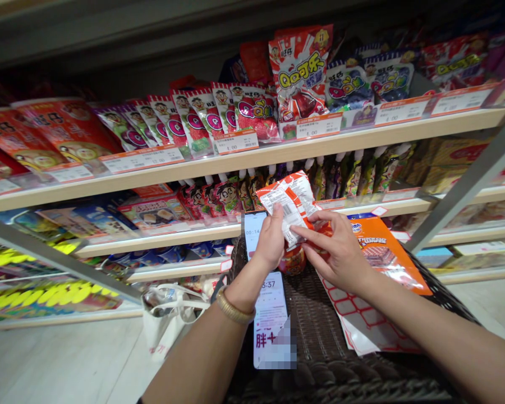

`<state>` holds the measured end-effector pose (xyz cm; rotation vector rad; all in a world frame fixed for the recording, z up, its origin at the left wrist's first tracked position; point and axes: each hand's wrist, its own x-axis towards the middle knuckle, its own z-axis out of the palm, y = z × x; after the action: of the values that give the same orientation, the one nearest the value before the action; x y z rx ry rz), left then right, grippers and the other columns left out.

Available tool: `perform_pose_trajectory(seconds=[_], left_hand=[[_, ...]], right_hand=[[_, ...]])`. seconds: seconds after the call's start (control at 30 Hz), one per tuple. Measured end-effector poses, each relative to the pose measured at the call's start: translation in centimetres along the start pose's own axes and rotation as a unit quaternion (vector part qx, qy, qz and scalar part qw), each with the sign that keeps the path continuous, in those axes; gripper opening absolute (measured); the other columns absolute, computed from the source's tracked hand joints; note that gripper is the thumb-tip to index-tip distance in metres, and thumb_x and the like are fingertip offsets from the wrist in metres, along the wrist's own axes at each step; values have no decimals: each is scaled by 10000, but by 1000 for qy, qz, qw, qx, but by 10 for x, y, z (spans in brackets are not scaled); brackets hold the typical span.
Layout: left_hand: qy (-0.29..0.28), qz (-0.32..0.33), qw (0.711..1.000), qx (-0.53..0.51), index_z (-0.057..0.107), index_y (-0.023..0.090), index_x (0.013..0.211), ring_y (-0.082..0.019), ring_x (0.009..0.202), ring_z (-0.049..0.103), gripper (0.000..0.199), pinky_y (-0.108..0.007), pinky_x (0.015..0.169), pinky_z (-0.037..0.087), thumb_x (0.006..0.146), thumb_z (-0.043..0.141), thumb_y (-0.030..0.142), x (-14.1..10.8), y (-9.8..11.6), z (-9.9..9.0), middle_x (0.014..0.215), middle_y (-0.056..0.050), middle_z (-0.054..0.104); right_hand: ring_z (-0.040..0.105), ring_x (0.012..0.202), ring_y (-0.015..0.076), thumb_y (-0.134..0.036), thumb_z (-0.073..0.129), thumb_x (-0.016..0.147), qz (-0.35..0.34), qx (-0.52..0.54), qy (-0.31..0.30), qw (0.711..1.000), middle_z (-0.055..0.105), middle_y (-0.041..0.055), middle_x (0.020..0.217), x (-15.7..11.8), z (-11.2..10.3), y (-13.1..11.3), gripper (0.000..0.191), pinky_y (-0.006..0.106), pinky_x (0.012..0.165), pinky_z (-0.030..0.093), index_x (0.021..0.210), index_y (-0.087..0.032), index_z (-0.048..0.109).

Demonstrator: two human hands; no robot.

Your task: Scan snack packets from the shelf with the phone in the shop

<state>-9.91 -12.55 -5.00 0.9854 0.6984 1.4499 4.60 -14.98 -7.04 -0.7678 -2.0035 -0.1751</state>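
Observation:
My left hand [272,238], with a gold bracelet on its wrist, is closed on a small red-and-white candy packet [289,216], thumb on the printed back with its barcode. Another red-and-white packet [301,188] shows just behind it. The fingers of my right hand [334,247] grip the packet's lower right side. Below the hands, a red packet [293,262] sits on the dark woven basket [311,320]. An orange wafer bag [382,252] lies on the basket beyond my right hand.
Two phones [271,314] [252,227] lie along the basket's left side. A sheet of red-bordered labels [362,320] is under my right forearm. Ahead, shelves [219,168] carry gummy bags [305,73] and pouches [227,193]. A white cloth bag [164,320] stands on the floor.

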Motion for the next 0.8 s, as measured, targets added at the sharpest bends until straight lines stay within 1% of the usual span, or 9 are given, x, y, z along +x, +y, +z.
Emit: perform_pose_trajectory(seconds=[0.23,0.5,0.63,0.73,0.8], left_hand=[[-7,5,1000,-14,753,149,979,-302,1065,711,495,-431,1007,532,854,580,596,1,-1,1,1074,-116,772],[-8,-4,1000,-14,746,153,982,-317,1092,698,508,-439,1007,527,846,578,612,1,-1,2,1087,-119,767],[0,-7,1000,-26,732,125,998,-328,1109,686,525,-459,1021,505,831,602,605,2,1,3,1102,-141,759],[10,-13,999,-38,713,113,1020,-328,1129,674,544,-465,1028,489,800,641,606,1,2,3,1107,-151,753],[14,-11,999,-34,694,127,1062,-312,1153,660,551,-451,1047,471,785,665,602,0,2,3,1122,-137,749]], right_hand=[[550,1051,276,-146,598,878,-2,-5,10,1000,542,115,1148,2,-1,-1,359,461,840,494,1222,-246,634],[561,1042,269,-137,567,896,5,9,14,1000,565,110,1135,3,-2,0,367,462,847,509,1239,-260,616],[571,1036,262,-141,543,907,15,20,19,1000,574,104,1133,3,-2,0,358,466,859,514,1237,-261,610],[573,1068,279,-215,584,901,21,15,15,1000,579,122,1175,3,-2,-2,351,494,887,512,1251,-234,590],[551,1140,316,-316,657,865,29,0,1,1000,562,158,1253,3,-1,-4,474,530,927,501,1308,-197,542]])
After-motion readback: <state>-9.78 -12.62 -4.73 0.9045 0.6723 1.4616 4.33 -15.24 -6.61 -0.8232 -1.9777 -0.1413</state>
